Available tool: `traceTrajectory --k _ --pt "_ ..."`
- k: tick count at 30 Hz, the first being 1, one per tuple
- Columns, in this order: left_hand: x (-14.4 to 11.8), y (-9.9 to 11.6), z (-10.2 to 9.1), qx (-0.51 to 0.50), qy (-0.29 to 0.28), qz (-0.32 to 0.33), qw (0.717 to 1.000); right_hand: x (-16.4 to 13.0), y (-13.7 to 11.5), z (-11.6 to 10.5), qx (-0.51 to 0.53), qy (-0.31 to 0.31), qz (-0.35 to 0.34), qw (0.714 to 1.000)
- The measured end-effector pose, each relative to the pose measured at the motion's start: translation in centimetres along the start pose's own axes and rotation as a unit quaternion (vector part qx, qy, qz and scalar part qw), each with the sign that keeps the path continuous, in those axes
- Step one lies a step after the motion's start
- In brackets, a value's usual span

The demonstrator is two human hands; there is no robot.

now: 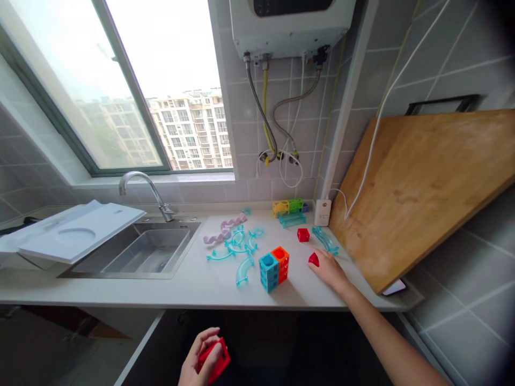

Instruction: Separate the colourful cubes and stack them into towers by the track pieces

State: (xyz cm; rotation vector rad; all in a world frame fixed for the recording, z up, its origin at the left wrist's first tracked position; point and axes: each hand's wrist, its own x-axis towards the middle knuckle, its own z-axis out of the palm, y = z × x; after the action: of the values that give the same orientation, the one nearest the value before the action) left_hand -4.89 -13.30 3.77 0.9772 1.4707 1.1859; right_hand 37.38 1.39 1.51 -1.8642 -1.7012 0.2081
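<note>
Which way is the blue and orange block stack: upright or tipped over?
Upright: the block stack stands on the counter, with round holes in its top facing up.

No lettering, number or brand can be read. The white box beyond the right hand bears a small mark too tiny to make out, and the dark panel high above that hand shows only faint, illegible specks.

One head camera: worn by the person, facing forward and down across the kitchen countertop. Wide field, moderate range. Near, bottom edge: left hand. Margins: sliding window upper left, water heater top, leaning wooden board right.
</note>
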Motion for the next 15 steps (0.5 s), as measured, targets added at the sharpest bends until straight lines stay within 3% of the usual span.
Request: traceTrajectory --k 3,6,9,12,15 --pt "4.3 2.0 -0.9 0.061 0.041 0.073 0.995 -1.5 0.0 1.4 -0.017 0.068 -0.016 0.997" --pt "9.8 3.7 -0.6 0.129 0.015 0.136 0.982 -4.0 -0.2 2.3 -0.033 0.126 -0.041 0.991" --pt "14.8 4.5 0.4 0.216 0.015 0.203 0.955 -6.2 -0.4 2.6 -0.032 0.14 -0.035 0.989" --pt "18.0 4.5 1.4 0.221 0.008 0.238 0.946 -7.1 -0.3 2.6 -0.01 0.147 -0.035 0.988" --pt "19.5 3.7 1.8 0.252 0.01 0.276 0.928 -7.0 -0.3 2.6 0.006 0.166 -0.034 0.985"
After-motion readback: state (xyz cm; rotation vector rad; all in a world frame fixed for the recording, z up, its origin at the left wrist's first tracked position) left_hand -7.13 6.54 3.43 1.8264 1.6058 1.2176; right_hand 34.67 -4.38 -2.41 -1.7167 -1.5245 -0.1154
